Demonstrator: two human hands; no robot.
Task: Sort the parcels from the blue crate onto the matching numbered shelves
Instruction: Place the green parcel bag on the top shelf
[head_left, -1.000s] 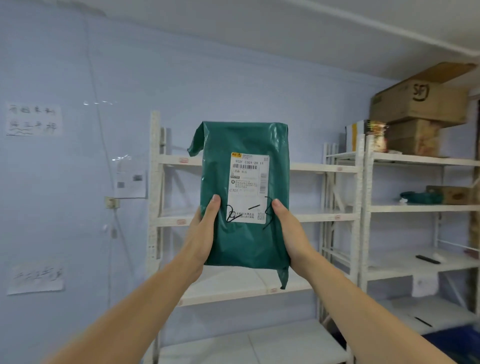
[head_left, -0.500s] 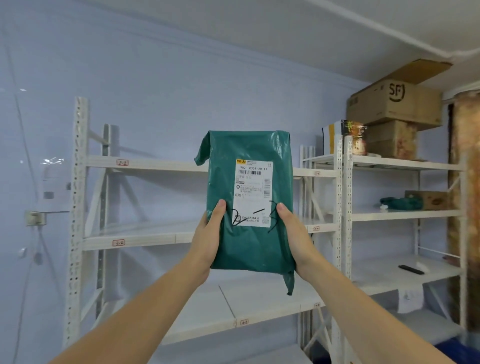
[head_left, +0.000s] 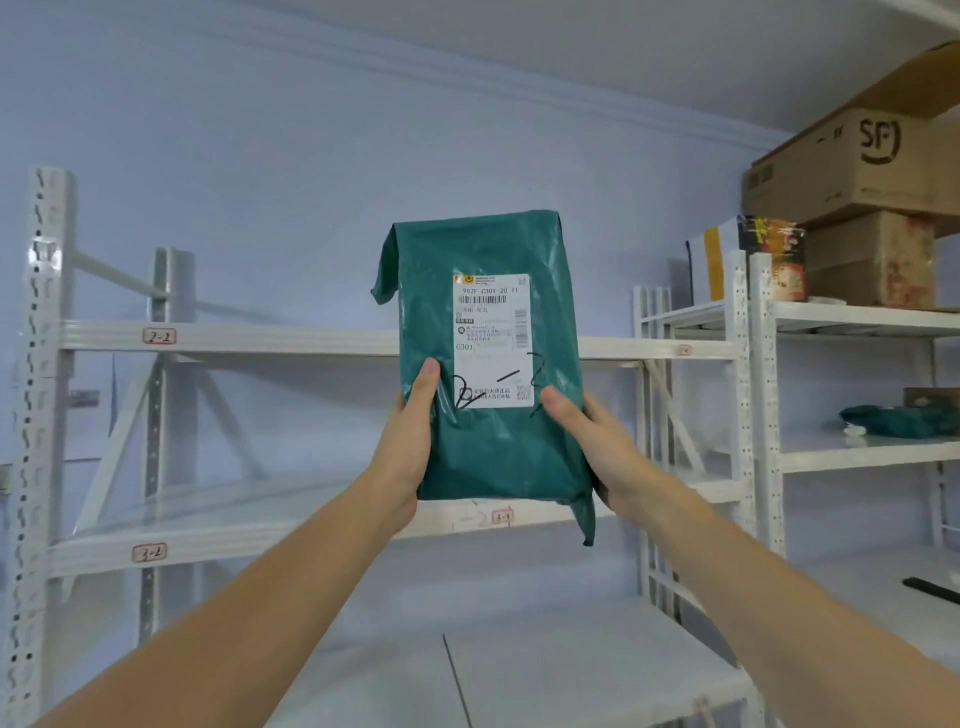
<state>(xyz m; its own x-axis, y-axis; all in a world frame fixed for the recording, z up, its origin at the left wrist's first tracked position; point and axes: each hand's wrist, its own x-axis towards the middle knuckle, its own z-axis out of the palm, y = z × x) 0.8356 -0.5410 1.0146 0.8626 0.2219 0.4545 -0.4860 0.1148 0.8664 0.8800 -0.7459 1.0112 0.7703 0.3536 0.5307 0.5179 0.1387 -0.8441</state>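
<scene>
The soft plastic mailer parcel (head_left: 488, 364) was deep teal green, glossy where it creased, and its rectangular paper shipping label (head_left: 493, 340) was white with black print, barcodes and a black handwritten scrawl (a small yellow mark sat at its top corner). The slotted metal shelving racks (head_left: 322, 343) were white, their little shelf tags (head_left: 159, 336) white with red borders and dark numerals. The stacked cardboard boxes (head_left: 852, 166) were plain brown, the upper one stamped in black. The painted wall (head_left: 260, 156) was pale lavender-blue.

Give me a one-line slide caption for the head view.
Both hands, left hand and right hand, hold a green parcel marked 2-2 upright before white shelving.
</scene>
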